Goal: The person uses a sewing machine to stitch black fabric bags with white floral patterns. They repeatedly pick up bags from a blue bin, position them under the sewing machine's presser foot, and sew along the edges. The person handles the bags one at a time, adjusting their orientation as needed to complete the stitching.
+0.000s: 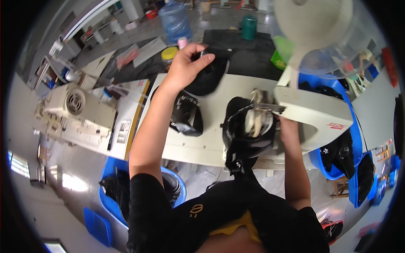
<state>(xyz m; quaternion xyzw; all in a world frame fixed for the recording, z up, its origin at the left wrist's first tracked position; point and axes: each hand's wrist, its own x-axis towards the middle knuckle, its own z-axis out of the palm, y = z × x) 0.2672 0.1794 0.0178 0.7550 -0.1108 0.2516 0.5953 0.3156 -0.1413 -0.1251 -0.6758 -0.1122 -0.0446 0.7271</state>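
Note:
Raised over the far left part of the white sewing table (177, 147), my left hand (185, 67) has its thumb and curled fingers closed on a black cap (211, 78). Another black cap (190, 120), with a shiny surface, lies on the table below my left wrist. At the right, a black cap (236, 122) sits around the working end of a cream sewing machine (320, 107). My right hand (289, 128) is beside that cap, under the machine's arm. Its fingers are hidden, so what it holds does not show.
Another sewing machine (80, 105) stands left. Behind are a yellow-lidded jar (169, 53), a blue water bottle (175, 21) and a green canister (249, 27). Blue tubs with black pieces stand at lower left (105, 189) and right (356, 135). A translucent funnel-like cover (333, 63) overhangs the upper right.

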